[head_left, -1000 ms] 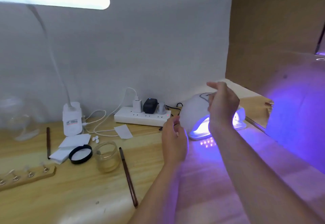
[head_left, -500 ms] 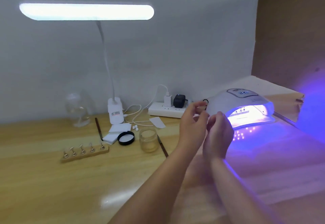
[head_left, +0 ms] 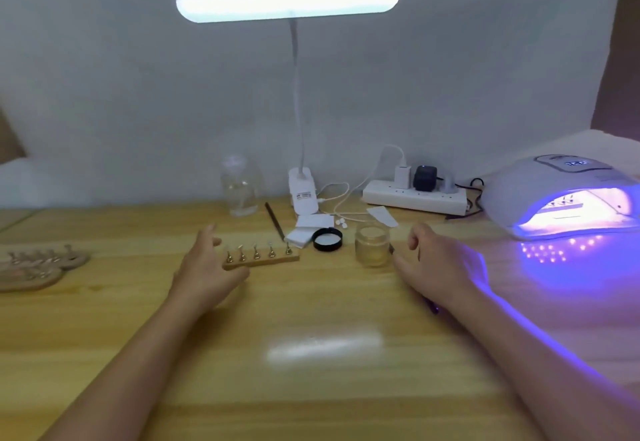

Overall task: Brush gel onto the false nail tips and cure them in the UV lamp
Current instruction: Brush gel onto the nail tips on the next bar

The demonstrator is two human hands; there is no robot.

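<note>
Wooden nail stand (head_left: 262, 261) carries five upright tips; left hand (head_left: 207, 269) relaxed beside it, right hand (head_left: 438, 264) loosely curled, empty.

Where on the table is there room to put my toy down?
The widest bare wood lies near you, between the two forearms, below the wooden nail stand and gel jar. More lies left of the glass bottle. It is crowded from the jar back to the power strip.

Place: a small nail-art workstation, home or studio unclear.
Tabletop (head_left: 311, 388): light wood against a plain grey wall.
Evidence: lit UV lamp (head_left: 561, 194), gel jar (head_left: 372, 244), nail-tip stand (head_left: 261, 258), desk lamp (head_left: 287, 2), power strip (head_left: 415, 198).
</note>
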